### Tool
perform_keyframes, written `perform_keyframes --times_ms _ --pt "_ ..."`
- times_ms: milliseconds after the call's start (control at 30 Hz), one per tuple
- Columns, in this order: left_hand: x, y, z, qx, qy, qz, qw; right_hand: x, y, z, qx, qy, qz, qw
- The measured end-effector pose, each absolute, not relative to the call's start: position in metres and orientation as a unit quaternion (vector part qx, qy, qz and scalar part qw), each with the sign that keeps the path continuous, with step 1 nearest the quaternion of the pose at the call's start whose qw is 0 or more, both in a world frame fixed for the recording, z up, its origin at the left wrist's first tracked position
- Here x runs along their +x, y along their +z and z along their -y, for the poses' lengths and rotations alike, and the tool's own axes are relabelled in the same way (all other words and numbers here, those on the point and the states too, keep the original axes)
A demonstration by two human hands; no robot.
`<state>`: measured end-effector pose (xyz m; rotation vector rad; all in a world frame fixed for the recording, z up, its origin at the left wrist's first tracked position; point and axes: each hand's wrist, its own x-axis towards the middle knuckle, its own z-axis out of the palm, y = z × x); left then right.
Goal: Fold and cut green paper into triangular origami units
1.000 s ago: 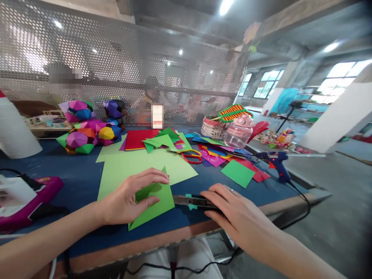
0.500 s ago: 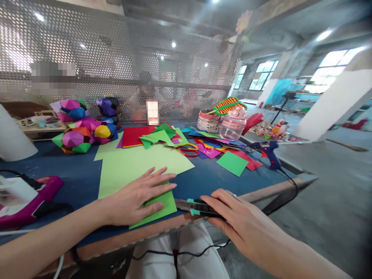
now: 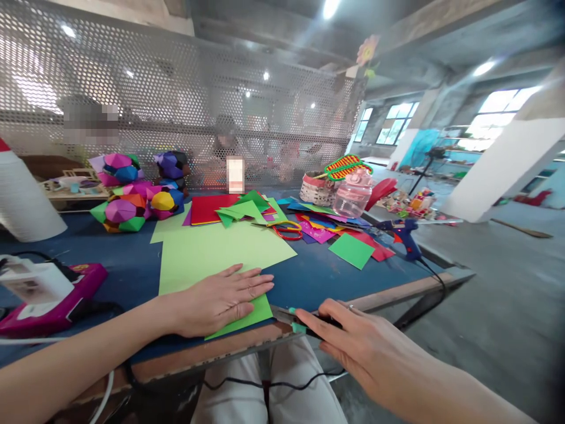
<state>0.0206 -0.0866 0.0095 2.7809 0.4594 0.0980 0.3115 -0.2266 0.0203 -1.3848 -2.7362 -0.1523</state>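
Note:
My left hand (image 3: 216,300) lies flat, fingers stretched out, pressing on a bright green sheet of paper (image 3: 258,313) near the table's front edge. Part of that sheet is hidden under the hand. My right hand (image 3: 353,333) grips a black and teal utility knife (image 3: 299,325), its forefinger laid along the top. The metal blade (image 3: 281,314) points left and meets the right edge of the green paper; whether the tip is inside a fold, I cannot tell. A larger pale green sheet (image 3: 207,250) spreads out just behind my left hand.
Behind lie yellow-and-red-handled scissors (image 3: 288,231), green paper scraps (image 3: 242,211) and a green square (image 3: 352,251). At right stand a blue glue gun (image 3: 406,235) and a clear bottle (image 3: 352,197). Folded-paper balls (image 3: 121,212), stacked white cups (image 3: 29,197) and a magenta power strip (image 3: 83,294) occupy the left.
My left hand's fingers have drawn closer together and lie flatter on the green paper. My right forefinger has slid forward along the knife. The camera view has shifted slightly.

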Motion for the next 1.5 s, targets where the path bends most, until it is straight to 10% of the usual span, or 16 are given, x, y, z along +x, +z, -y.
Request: perform_keyframes --times_ms 1500 --pt "0.021 0.009 0.084 0.97 -0.003 -0.176 0.167 0.272 0.009 0.252 -0.477 -0.022 0.877 0.06"
